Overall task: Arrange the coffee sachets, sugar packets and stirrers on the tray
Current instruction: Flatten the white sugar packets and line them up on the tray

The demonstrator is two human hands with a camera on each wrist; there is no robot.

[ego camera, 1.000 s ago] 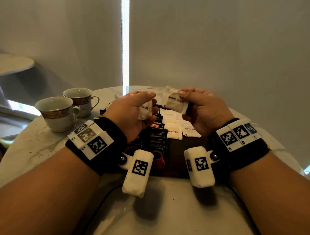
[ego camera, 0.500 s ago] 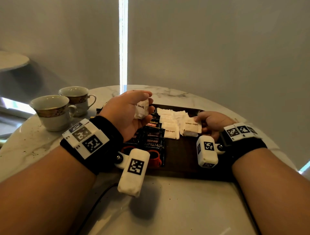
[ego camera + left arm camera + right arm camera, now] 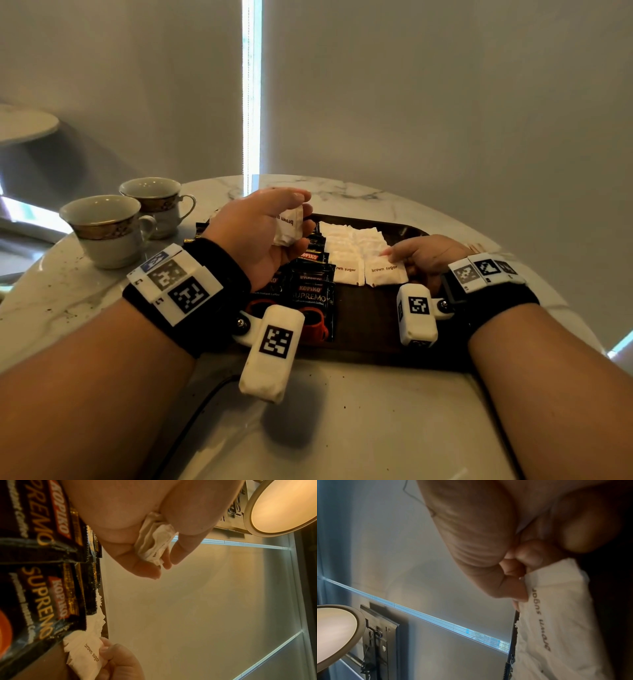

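Both hands (image 3: 260, 233) (image 3: 424, 253) clutching sugar packets (image 3: 289, 228)

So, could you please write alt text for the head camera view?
A person's right hand sets a brown sugar packet on a dark tray, beside rows of sugar packets and coffee sachets, while the left hand holds more packets above. Two cups stand on the marble table.

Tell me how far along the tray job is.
Done: coffee sachets lie overlapped on the tray, two rows of sugar packets beside them. In hand: the right hand sets a packet at the right row's near end; the left hand holds spare packets. Left: those spares and the stirrers, none visible on the tray.
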